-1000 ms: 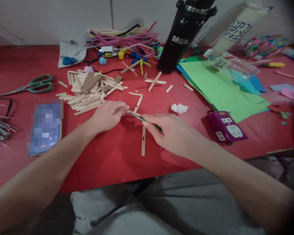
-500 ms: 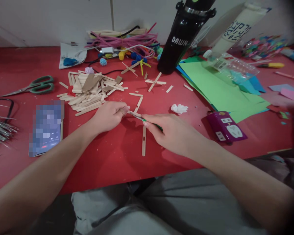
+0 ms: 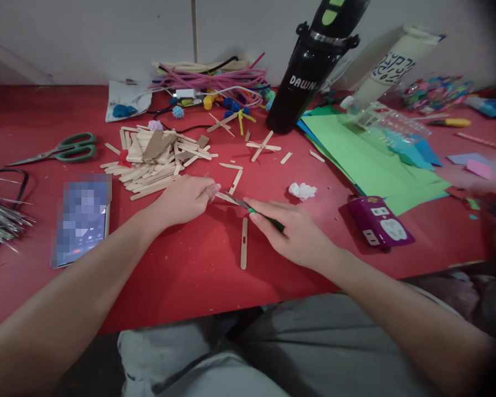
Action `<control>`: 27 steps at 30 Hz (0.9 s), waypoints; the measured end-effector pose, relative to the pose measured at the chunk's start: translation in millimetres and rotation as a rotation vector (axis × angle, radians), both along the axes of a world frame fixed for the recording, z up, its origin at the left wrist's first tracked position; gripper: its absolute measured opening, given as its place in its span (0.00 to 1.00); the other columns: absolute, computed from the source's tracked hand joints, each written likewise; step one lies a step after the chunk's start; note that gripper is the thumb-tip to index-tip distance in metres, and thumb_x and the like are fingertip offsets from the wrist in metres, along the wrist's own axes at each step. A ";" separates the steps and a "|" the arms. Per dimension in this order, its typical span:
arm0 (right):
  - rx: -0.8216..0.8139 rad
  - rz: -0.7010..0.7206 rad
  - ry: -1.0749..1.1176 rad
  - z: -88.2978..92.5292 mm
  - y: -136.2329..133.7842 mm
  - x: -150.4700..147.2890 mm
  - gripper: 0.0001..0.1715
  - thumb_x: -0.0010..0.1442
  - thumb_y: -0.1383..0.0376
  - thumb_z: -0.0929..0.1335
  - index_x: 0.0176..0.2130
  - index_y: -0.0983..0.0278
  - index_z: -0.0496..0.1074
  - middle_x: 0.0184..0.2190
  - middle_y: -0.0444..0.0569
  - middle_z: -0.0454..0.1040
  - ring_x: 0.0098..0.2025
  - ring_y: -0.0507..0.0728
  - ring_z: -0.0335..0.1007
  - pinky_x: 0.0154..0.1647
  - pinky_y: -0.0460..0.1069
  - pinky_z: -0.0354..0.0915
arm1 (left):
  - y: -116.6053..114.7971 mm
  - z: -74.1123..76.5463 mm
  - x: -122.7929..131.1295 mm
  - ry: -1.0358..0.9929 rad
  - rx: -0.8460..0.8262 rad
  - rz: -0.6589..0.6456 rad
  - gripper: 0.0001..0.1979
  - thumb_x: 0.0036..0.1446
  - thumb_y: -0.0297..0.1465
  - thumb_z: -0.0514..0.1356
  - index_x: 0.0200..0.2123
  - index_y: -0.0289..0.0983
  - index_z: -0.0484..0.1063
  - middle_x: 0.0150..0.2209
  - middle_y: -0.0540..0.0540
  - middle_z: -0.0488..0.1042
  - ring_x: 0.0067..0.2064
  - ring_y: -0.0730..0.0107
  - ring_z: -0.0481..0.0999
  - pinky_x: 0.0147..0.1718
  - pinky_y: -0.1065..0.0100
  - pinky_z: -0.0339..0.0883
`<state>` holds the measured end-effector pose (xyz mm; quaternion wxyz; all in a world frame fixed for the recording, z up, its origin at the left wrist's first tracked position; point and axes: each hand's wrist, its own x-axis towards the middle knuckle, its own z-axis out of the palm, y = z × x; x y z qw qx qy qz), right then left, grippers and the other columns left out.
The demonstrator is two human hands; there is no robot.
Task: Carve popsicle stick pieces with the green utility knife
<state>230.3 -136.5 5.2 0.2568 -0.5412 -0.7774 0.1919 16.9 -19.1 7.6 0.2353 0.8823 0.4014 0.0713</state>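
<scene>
My left hand [image 3: 190, 197] pinches one end of a wooden popsicle stick [image 3: 226, 198] just above the red table. In my right hand [image 3: 291, 229] is a craft knife [image 3: 268, 217] with a green handle, its blade lying along or against the stick; exact contact is hard to make out. A notched popsicle stick [image 3: 244, 243] lies on the table below the hands. Beyond them lies a bent or broken stick [image 3: 235, 179]. A big pile of popsicle sticks [image 3: 157, 160] is to the left, with two sticks crossed [image 3: 264, 146] farther back.
Green-handled scissors [image 3: 66, 149] and a phone [image 3: 82, 220] lie on the left. A black bottle [image 3: 297, 82] stands at the back. On the right are green paper sheets [image 3: 355, 149], a purple socket adapter [image 3: 380, 222] and a crumpled white tissue [image 3: 302, 191].
My right hand with the knife has shifted slightly right and down, away from my left hand, baring more of the stick. The whole view has also tilted a little.
</scene>
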 end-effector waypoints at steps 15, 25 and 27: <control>-0.098 0.028 -0.083 2.5 4.3 -0.6 0.25 0.69 0.62 0.59 0.62 0.62 0.65 0.41 0.53 0.78 0.40 0.58 0.74 0.43 0.52 0.69 | -0.2 2.1 0.6 0.015 -0.024 0.008 0.22 0.64 0.43 0.42 0.25 0.38 0.65 0.26 0.48 0.72 0.28 0.69 0.67 0.30 0.66 0.55; -0.127 0.038 -0.080 5.6 5.3 -0.7 0.24 0.69 0.63 0.58 0.62 0.61 0.65 0.43 0.52 0.79 0.43 0.57 0.74 0.45 0.51 0.68 | -0.3 1.3 0.6 0.008 -0.016 0.008 0.22 0.64 0.43 0.43 0.25 0.38 0.66 0.26 0.47 0.74 0.28 0.68 0.68 0.30 0.66 0.56; -0.137 0.036 -0.084 6.4 5.2 -1.0 0.24 0.69 0.63 0.58 0.61 0.62 0.66 0.43 0.52 0.79 0.42 0.57 0.74 0.45 0.51 0.68 | -0.3 1.3 0.7 0.015 -0.013 0.013 0.22 0.64 0.43 0.43 0.25 0.38 0.66 0.26 0.47 0.73 0.28 0.68 0.68 0.30 0.66 0.56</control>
